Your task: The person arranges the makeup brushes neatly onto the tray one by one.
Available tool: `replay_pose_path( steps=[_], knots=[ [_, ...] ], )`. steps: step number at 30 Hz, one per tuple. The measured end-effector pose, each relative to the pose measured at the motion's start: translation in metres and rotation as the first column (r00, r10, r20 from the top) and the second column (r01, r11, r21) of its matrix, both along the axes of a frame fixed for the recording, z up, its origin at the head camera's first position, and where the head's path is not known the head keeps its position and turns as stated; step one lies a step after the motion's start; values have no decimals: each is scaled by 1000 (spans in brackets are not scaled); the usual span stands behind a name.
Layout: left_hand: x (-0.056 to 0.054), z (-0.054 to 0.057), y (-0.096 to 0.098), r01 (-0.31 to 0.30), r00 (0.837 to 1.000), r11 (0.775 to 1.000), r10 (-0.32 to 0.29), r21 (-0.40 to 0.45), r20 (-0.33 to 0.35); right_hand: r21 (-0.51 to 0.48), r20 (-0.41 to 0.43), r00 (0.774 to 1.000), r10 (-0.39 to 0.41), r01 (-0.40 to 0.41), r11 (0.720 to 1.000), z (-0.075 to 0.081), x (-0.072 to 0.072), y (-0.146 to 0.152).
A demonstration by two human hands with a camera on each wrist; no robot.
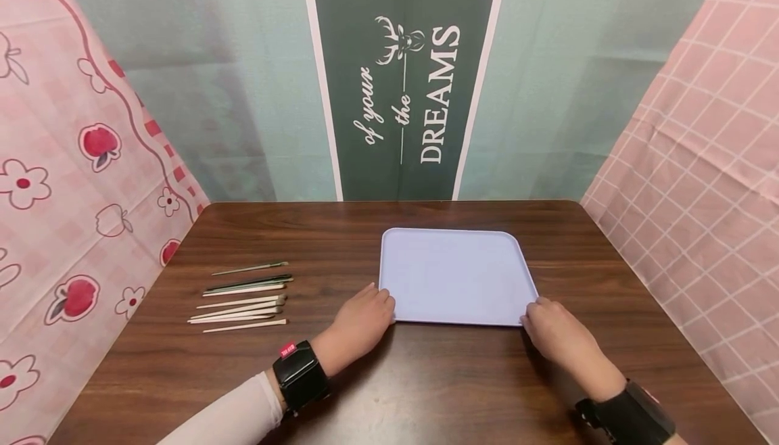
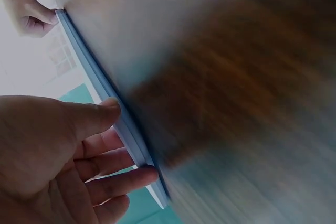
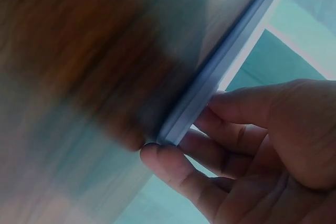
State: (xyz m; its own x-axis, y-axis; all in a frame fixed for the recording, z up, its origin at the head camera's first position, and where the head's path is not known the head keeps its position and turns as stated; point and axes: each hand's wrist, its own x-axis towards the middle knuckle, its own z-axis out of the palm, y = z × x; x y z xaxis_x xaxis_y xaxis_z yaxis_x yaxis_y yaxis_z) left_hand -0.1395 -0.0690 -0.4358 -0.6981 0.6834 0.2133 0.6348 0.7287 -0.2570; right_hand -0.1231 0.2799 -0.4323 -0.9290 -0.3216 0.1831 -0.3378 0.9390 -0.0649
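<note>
A pale lavender rectangular tray (image 1: 456, 276) with a low raised rim lies flat on the brown wooden table. My left hand (image 1: 365, 320) grips its near left corner, the thumb on the near edge and the fingers curled round the side, as the left wrist view shows at the tray's rim (image 2: 128, 135). At the near right corner my right hand (image 1: 558, 333) pinches the rim (image 3: 210, 85) between thumb and fingers. Nothing lies on the tray.
Several slim paintbrushes (image 1: 243, 308), with pale and dark green handles, lie side by side on the table (image 1: 438, 377), left of my left hand. A curtain (image 1: 243, 93) with a dark green printed panel hangs behind; pink patterned cloths (image 1: 688, 161) flank both sides.
</note>
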Motion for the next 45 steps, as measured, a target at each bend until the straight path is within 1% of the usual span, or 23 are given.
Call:
replay_pose_path(
  steps=[6, 12, 17, 23, 28, 31, 36, 38, 41, 45],
  knots=[
    [4, 1, -11, -18, 1000, 999, 17, 47, 21, -26, -26, 998, 49, -50, 998, -1, 2, -7],
    [9, 1, -22, -30, 998, 998, 27, 61, 48, -34, -9, 997, 72, -72, 997, 0, 5, -15],
    [13, 1, -33, -50, 996, 996, 45, 70, 71, -61, 8, 995, 95, -94, 994, 1, 7, -22],
    [17, 3, -44, -79, 991, 993, 69, 85, 115, -85, -20, 989, 144, -145, 986, 1, 8, -29],
    [21, 6, -52, -87, 986, 992, 73, 91, 147, -104, -20, 985, 171, -172, 980, 0, 8, -34],
    [23, 8, -57, -101, 982, 989, 82, 105, 173, -116, -3, 983, 183, -182, 976, 1, 9, -38],
    [27, 9, -65, -129, 974, 982, 99, 140, 205, -121, 56, 980, 191, -183, 976, 4, 11, -43],
    [28, 10, -67, -142, 970, 978, 107, 152, 218, -121, 67, 978, 196, -188, 975, 4, 12, -45],
    [29, 11, -71, -161, 963, 973, 118, 166, 244, -123, 58, 975, 216, -207, 970, 4, 12, -48],
    [30, 11, -76, -192, 950, 966, 139, 172, 279, -127, 18, 966, 257, -252, 959, 3, 13, -50]
  ],
)
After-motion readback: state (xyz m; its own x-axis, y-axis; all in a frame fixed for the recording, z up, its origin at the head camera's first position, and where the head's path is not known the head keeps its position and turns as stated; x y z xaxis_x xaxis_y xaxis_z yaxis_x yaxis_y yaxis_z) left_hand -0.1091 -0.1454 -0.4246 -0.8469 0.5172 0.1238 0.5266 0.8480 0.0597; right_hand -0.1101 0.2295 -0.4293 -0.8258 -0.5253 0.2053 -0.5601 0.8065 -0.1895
